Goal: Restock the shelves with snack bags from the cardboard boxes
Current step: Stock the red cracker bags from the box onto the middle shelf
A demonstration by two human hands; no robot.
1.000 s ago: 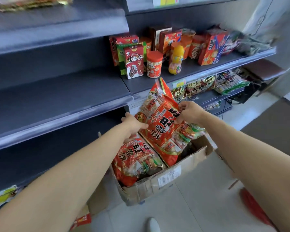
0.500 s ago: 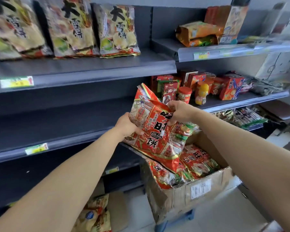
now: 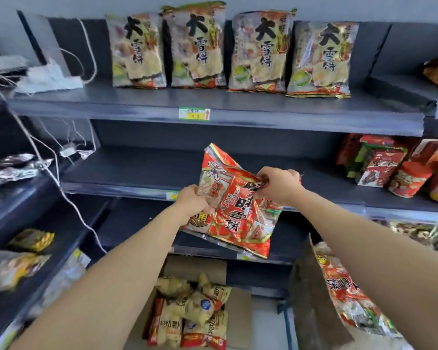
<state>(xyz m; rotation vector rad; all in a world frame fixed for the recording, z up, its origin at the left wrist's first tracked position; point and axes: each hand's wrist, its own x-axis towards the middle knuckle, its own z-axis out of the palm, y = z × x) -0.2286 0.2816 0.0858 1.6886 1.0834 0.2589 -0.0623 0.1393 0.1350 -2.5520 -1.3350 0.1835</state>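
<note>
1. Red snack bag is in the head view, held tilted in the air in front of the middle shelf. Its lower corner hangs below that shelf's front edge, and I cannot see it touching any shelf.
2. My left grip is curled round the bag's left edge, about halfway down.
3. My right grip pinches the bag's upper right corner, and the foil is crumpled there.
4. Further right on the middle shelf stand red boxes and a red-lidded jar, well apart from the bag.
5. On the top shelf four pale bags stand upright side by side, with a yellow price tag on the shelf edge below them.
6. Low on the right, an open cardboard box holds more red bags with similar print.
7. Low in the centre, a second box holds yellow bags heaped loosely.
8. A white cord trails down the left side.
</note>
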